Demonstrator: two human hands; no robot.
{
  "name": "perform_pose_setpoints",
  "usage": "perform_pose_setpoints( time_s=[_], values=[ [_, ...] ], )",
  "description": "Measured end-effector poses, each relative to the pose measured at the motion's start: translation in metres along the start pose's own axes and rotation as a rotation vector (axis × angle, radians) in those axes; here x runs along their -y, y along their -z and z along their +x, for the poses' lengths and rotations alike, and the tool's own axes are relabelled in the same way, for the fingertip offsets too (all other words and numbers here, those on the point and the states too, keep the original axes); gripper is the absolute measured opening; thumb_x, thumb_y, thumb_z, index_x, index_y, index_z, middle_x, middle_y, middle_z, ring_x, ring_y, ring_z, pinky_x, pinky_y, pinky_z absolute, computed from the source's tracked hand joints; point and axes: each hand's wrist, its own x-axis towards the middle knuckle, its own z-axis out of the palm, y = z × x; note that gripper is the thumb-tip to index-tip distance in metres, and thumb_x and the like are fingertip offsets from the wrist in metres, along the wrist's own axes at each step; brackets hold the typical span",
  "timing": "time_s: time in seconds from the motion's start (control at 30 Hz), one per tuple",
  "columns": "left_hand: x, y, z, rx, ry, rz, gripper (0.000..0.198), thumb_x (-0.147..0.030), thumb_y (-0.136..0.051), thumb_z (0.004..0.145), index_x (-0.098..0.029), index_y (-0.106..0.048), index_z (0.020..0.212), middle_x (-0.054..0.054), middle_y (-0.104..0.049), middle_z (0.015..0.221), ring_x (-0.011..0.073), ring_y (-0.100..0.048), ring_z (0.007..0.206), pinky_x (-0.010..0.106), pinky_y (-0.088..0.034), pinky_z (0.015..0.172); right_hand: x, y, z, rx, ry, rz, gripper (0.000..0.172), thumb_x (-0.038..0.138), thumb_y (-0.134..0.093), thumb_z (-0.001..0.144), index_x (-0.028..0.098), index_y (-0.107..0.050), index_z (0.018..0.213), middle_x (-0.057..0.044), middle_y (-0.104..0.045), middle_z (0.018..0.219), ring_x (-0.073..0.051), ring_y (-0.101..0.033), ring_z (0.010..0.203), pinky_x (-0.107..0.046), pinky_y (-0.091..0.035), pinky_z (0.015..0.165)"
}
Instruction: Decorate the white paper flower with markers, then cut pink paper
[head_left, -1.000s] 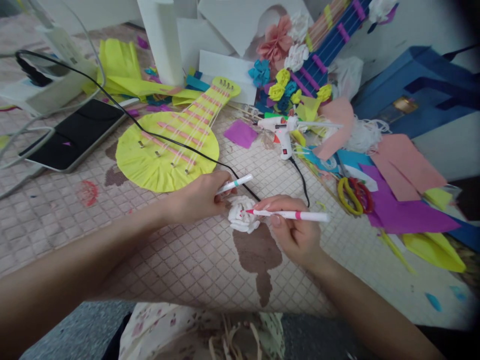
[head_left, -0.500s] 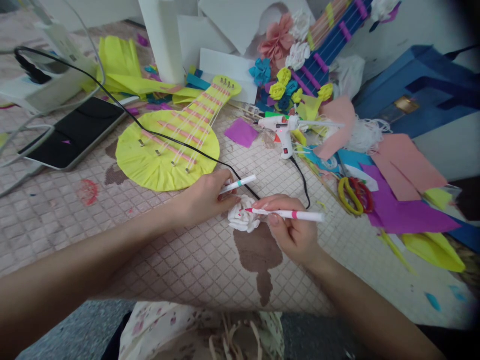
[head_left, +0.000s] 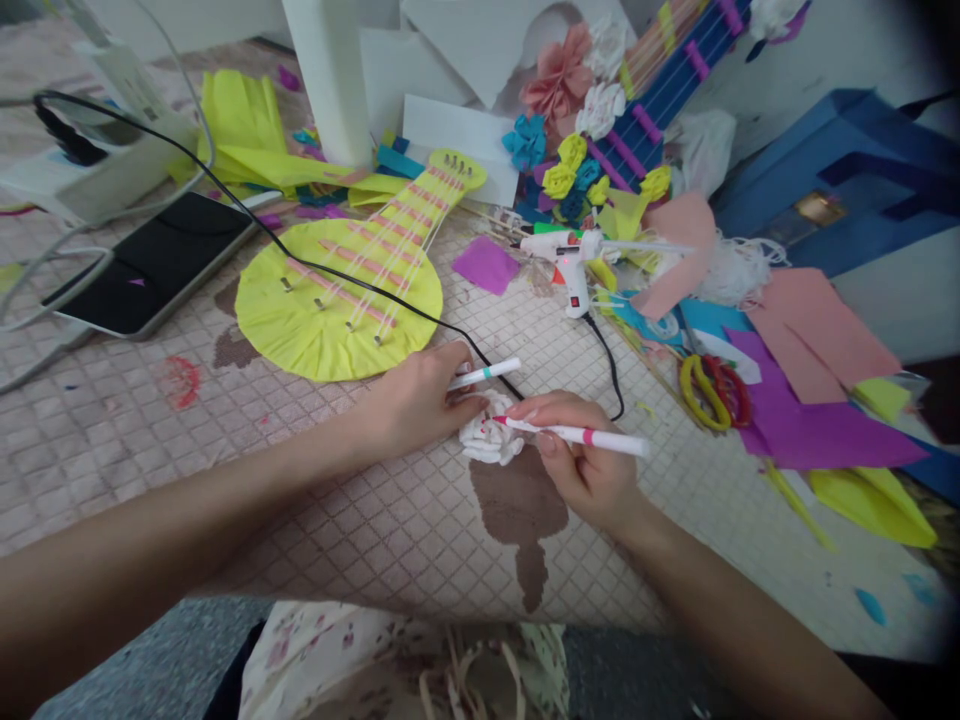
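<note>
Flower [head_left: 491, 438], white paper, sits on the patterned tablecloth [head_left: 352, 540] between the person's two hands, right at the far edge of a brown patch [head_left: 519, 500]. Few pink specks on the petals. Left hand [head_left: 420, 400]: fingers bent, thumb against the flower's left side, white pen with a teal band [head_left: 486, 373] tucked in the same hand and sticking out above the flower. Right hand [head_left: 596, 465]: thumb and fingers pinching a white marker with a pink band [head_left: 611, 440], pink tip on the petals from where I stand, exact contact hard to see.

Just beyond the left hand, a yellow paper guitar [head_left: 330, 335] lies flat, pink strips and white strings on it, black cord [head_left: 259, 227] running across. Phone or tablet [head_left: 157, 265] left of that, power strip [head_left: 71, 190] behind. Past the right hand: white glue gun [head_left: 574, 280], small red light showing, near a purple paper piece [head_left: 486, 264]. Farther right, scissors [head_left: 687, 385], yellow and red handles, touching purple paper [head_left: 817, 425]; pink sheets [head_left: 825, 330] overlap it. Blue bag [head_left: 847, 180] behind. Blue guitar [head_left: 671, 85] with paper flowers [head_left: 559, 180] at the back.
</note>
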Motion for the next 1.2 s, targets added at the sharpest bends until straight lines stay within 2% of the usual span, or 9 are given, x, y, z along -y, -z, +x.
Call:
perform_pose_setpoints(
  time_s=[0.37,0.57,0.8,1.2],
  values=[
    [-0.0022,0.0007,0.0007,0.008,0.003,0.017,0.018,-0.029,-0.058,0.079,-0.02,-0.043,0.073,-0.003,-0.052,0.063,0.0114,-0.048,0.056,0.025,-0.034,0.053,-0.0008,-0.0003,0.0011,0.019,0.018,-0.028,0.025,0.01,-0.05,0.087,0.022,-0.055,0.108,-0.008,-0.066,0.099,-0.021,-0.066,0.094,-0.042,-0.057,0.077],
    [-0.0025,0.001,0.0003,0.013,0.009,0.024,0.017,-0.028,-0.059,0.078,-0.02,-0.044,0.072,-0.003,-0.051,0.062,0.0112,-0.048,0.055,0.025,-0.034,0.053,0.0055,0.0006,0.0033,0.019,0.043,-0.087,0.021,0.012,-0.052,0.086,0.022,-0.055,0.105,-0.007,-0.068,0.091,-0.021,-0.067,0.088,-0.04,-0.057,0.073],
    [-0.0038,0.0012,-0.0001,0.018,0.005,0.007,0.018,-0.027,-0.058,0.078,-0.02,-0.043,0.072,-0.003,-0.05,0.062,0.0103,-0.046,0.053,0.025,-0.034,0.053,0.0016,0.0008,-0.0014,-0.071,-0.074,0.045,0.023,0.011,-0.049,0.089,0.022,-0.056,0.108,-0.006,-0.066,0.097,-0.019,-0.066,0.091,-0.038,-0.056,0.077],
    [-0.0043,0.002,0.0,0.016,0.0,0.017,0.019,-0.028,-0.057,0.079,-0.02,-0.042,0.07,-0.003,-0.05,0.062,0.0107,-0.046,0.054,0.025,-0.033,0.053,0.0015,0.0005,0.0007,0.012,-0.034,-0.037,0.024,0.01,-0.051,0.088,0.021,-0.055,0.109,-0.008,-0.066,0.1,-0.019,-0.065,0.096,-0.039,-0.055,0.081]
  ],
)
